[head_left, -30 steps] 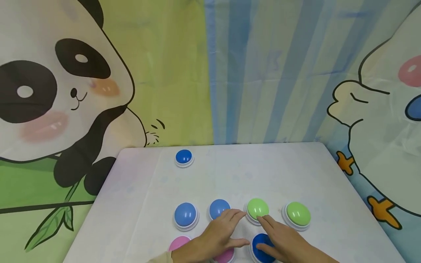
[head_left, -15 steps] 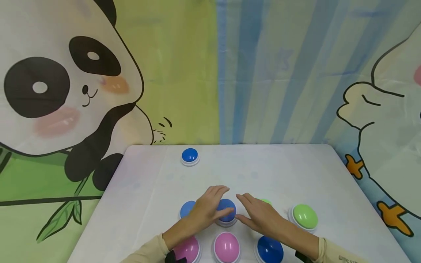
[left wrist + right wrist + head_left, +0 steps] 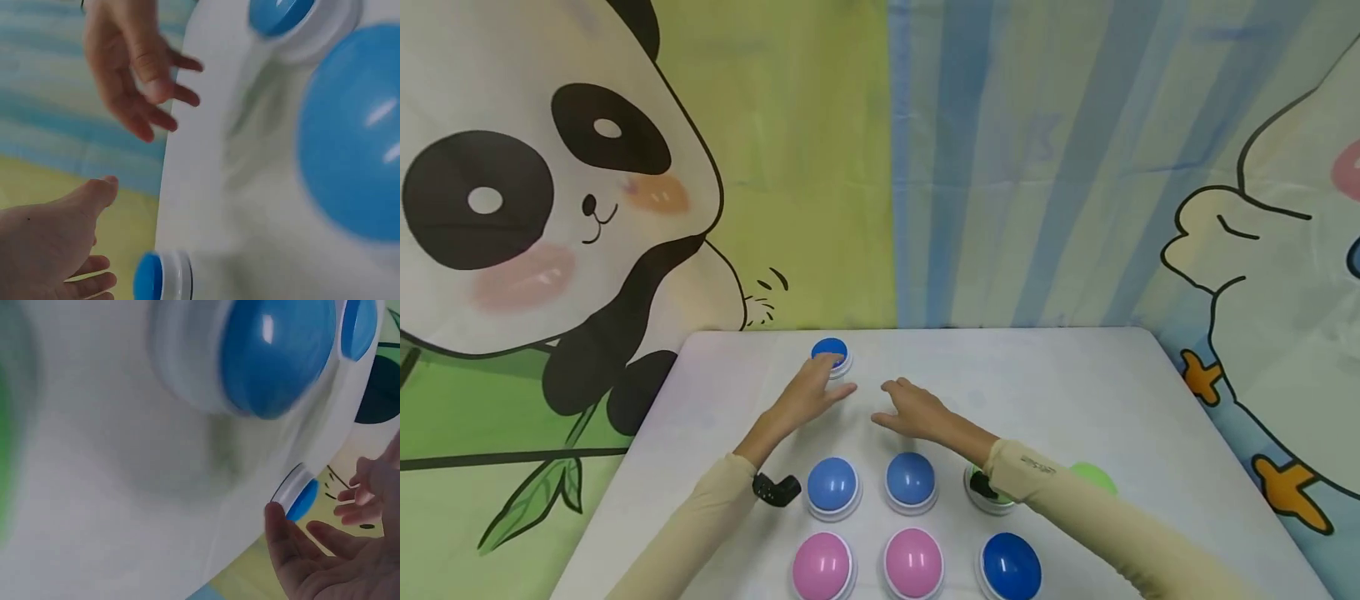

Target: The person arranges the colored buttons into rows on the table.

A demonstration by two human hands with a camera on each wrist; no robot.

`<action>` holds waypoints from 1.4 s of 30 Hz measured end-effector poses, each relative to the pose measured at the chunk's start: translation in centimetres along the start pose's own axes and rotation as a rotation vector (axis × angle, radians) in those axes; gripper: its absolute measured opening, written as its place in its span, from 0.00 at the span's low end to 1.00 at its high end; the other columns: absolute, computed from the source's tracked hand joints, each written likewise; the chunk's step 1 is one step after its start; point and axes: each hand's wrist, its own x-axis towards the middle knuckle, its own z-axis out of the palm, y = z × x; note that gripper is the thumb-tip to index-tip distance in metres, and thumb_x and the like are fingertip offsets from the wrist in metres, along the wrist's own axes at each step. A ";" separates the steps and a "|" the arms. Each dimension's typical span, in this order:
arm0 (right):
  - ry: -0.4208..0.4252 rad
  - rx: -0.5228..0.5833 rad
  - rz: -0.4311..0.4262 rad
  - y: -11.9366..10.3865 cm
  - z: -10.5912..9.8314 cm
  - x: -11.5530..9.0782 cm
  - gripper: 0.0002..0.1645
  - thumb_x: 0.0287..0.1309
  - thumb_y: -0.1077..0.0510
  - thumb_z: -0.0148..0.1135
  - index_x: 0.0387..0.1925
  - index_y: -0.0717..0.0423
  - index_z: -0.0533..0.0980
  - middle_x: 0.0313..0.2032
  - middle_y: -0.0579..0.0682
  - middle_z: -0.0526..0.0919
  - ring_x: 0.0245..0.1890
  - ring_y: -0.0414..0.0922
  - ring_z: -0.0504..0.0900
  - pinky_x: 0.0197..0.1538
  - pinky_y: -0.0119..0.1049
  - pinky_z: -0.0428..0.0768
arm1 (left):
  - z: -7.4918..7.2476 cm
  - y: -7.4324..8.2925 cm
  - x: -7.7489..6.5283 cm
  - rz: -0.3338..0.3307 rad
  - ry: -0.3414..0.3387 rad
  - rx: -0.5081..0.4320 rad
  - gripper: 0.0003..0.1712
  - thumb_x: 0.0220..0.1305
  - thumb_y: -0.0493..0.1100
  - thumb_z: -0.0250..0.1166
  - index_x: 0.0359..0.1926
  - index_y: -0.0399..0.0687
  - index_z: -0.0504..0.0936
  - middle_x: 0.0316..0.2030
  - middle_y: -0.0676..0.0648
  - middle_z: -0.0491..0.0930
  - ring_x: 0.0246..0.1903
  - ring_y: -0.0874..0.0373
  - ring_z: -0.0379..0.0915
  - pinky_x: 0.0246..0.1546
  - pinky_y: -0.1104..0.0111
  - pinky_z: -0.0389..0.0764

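Over the far part of the white table, my left hand (image 3: 808,392) reaches toward a small blue dome button (image 3: 828,346) on a white base. Its fingertips partly cover the button in the head view, while the left wrist view shows a gap between the fingers and the dome (image 3: 148,277). To the right, my right hand (image 3: 919,412) hovers above the table with spread fingers and holds nothing. Nearer me stand two lighter blue buttons (image 3: 832,485). A green button (image 3: 1093,477) is mostly hidden behind my right sleeve, and another is partly covered by it.
Two pink buttons (image 3: 913,563) and a dark blue button (image 3: 1011,566) form the front row on the table (image 3: 1045,375). A black wrist device (image 3: 777,490) hangs beneath my left sleeve. Cartoon-printed cloth (image 3: 820,167) rises behind the table's far edge.
Both hands have moved forward from the near button rows to the table's far part. My left hand has gone left to the far blue button. The view has shifted slightly.
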 end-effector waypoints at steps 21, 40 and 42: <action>-0.048 0.106 0.259 -1.1 6.3 12.5 0.45 0.53 0.48 0.63 0.67 0.56 0.53 0.64 0.55 0.64 0.64 0.50 0.65 0.64 0.46 0.68 | 3.4 -8.8 5.1 -0.186 -0.190 -0.179 0.56 0.46 0.59 0.70 0.68 0.40 0.53 0.66 0.38 0.59 0.65 0.42 0.57 0.64 0.47 0.61; 0.011 0.117 0.232 -1.6 5.3 14.6 0.38 0.54 0.52 0.63 0.62 0.60 0.58 0.59 0.57 0.68 0.61 0.50 0.69 0.64 0.43 0.69 | 0.9 -8.4 5.7 -0.163 -0.170 -0.183 0.50 0.49 0.52 0.70 0.67 0.41 0.55 0.66 0.38 0.60 0.65 0.41 0.56 0.65 0.47 0.59; 0.008 0.132 0.231 -1.6 5.1 14.7 0.40 0.53 0.51 0.64 0.63 0.60 0.57 0.60 0.57 0.68 0.62 0.49 0.68 0.65 0.43 0.67 | 0.4 -8.2 5.6 -0.162 -0.178 -0.179 0.50 0.49 0.52 0.70 0.68 0.42 0.55 0.66 0.38 0.59 0.65 0.41 0.56 0.65 0.47 0.59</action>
